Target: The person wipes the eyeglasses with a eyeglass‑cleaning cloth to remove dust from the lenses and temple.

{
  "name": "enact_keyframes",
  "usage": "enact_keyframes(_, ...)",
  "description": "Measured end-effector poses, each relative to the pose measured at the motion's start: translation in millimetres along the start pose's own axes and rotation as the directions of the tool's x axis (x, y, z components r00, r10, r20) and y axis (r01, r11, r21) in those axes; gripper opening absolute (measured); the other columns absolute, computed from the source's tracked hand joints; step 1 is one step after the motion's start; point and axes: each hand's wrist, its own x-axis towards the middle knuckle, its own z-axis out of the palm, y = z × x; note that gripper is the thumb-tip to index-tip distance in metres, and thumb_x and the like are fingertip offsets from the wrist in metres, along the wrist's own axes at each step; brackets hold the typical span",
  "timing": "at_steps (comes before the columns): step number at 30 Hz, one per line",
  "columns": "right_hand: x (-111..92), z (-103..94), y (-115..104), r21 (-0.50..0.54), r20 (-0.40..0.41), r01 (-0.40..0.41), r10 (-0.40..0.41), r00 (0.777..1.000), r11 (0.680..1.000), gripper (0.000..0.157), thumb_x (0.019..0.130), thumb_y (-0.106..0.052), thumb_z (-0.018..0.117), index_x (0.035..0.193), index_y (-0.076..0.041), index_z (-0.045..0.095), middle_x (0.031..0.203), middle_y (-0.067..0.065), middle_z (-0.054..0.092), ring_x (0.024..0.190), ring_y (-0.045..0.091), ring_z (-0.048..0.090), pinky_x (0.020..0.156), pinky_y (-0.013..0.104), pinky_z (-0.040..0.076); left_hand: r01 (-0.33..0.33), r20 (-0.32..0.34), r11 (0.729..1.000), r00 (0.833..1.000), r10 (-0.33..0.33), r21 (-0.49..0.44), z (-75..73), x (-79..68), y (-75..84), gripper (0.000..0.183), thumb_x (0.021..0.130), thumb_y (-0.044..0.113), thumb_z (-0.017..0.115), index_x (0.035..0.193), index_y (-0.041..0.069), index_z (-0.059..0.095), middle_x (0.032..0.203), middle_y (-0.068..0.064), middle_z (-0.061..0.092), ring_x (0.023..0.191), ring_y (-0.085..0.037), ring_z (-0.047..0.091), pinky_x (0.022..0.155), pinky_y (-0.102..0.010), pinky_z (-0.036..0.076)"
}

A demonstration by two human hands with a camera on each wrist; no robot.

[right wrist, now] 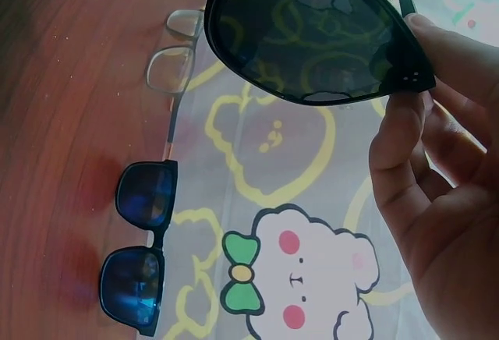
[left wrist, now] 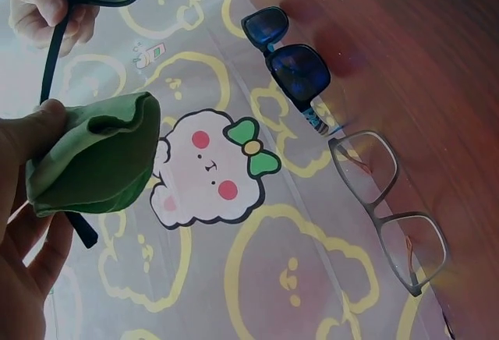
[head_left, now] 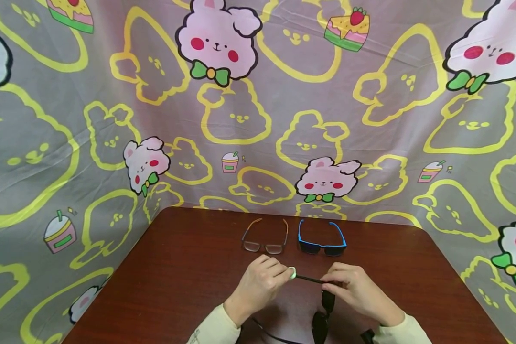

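Over the near part of the table, my left hand [head_left: 260, 284] pinches a folded green cloth [left wrist: 97, 157] around one temple arm of black sunglasses [right wrist: 304, 44]. The tip of that arm sticks out past the cloth in the left wrist view. My right hand [head_left: 361, 291] grips the same sunglasses at the hinge corner, between thumb and fingers. Their dark lenses hang below the right hand in the head view. Most of the cloth is hidden behind the left hand there; only a pale green edge shows.
Farther back on the brown table [head_left: 185, 267] stand clear eyeglasses [head_left: 252, 247] with orange-tipped arms. Right of them are blue-framed sunglasses [head_left: 309, 248] with dark lenses. A black cord [head_left: 275, 337] lies near the front edge. A patterned curtain [head_left: 249, 157] surrounds the table's back and sides.
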Motion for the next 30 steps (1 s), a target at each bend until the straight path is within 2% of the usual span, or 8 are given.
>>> enact_keyframes(4, 0, -0.6, 0, 0.002, 0.008, -0.007, 0.006, 1.0, 1.0, 0.024, 0.075, 0.002, 0.075, 0.093, -0.014, 0.072, 0.085, -0.002, 0.064, 0.068, -0.001, 0.054, 0.055, 0.008, 0.04, -0.001, 0.008, 1.0, 1.0, 0.001, 0.002, -1.1, -0.7, -1.2, 0.018, 0.092, 0.016, 0.055, 0.09, 0.016, 0.073, 0.077, 0.01, 0.066, 0.069, -0.008, 0.059, 0.062, -0.021, 0.042)
enact_keyframes(11, -2, -4.3, -1, 0.004, 0.029, -0.066, 0.066, 0.997, 0.998, 0.021, 0.08, -0.002, 0.072, 0.094, -0.018, 0.071, 0.086, -0.005, 0.063, 0.068, -0.001, 0.053, 0.054, 0.009, 0.04, -0.002, -0.005, 1.0, 1.0, 0.002, 0.013, -3.9, -2.1, -3.5, 0.018, 0.092, 0.014, 0.055, 0.09, 0.015, 0.072, 0.078, 0.009, 0.066, 0.069, -0.008, 0.059, 0.062, -0.022, 0.042)
enact_keyframes(17, -3, -5.4, 0, -0.01, 0.013, -0.054, 0.054, 0.998, 0.999, 0.024, 0.079, -0.001, 0.073, 0.093, -0.02, 0.07, 0.087, -0.007, 0.063, 0.071, 0.001, 0.056, 0.058, 0.01, 0.042, -0.002, -0.027, 1.0, 1.0, 0.002, -0.003, -4.7, -4.1, -6.7, 0.018, 0.093, 0.014, 0.054, 0.091, 0.015, 0.072, 0.078, 0.009, 0.065, 0.067, -0.009, 0.058, 0.059, -0.021, 0.04)
enact_keyframes(23, -5, -6.3, 1, 0.001, 0.018, -0.066, 0.066, 0.998, 0.998, 0.016, 0.084, -0.008, 0.07, 0.094, -0.021, 0.069, 0.085, -0.004, 0.064, 0.072, 0.001, 0.056, 0.058, 0.011, 0.042, 0.007, -0.034, 1.0, 0.999, -0.008, -0.02, -4.0, -6.8, -8.4, 0.017, 0.093, 0.014, 0.055, 0.092, 0.015, 0.072, 0.08, 0.009, 0.065, 0.067, -0.009, 0.058, 0.059, -0.02, 0.04)
enact_keyframes(30, -7, -8.3, 2, -0.022, -0.003, -0.055, 0.055, 0.999, 0.998, 0.033, 0.074, 0.006, 0.073, 0.094, -0.021, 0.068, 0.087, -0.008, 0.062, 0.07, 0.0, 0.055, 0.058, 0.01, 0.041, 0.025, -0.013, 0.999, 1.0, -0.026, -0.036, -5.6, -9.8, -10.5, 0.017, 0.094, 0.015, 0.055, 0.093, 0.014, 0.072, 0.083, 0.008, 0.065, 0.07, -0.009, 0.058, 0.061, -0.02, 0.041)
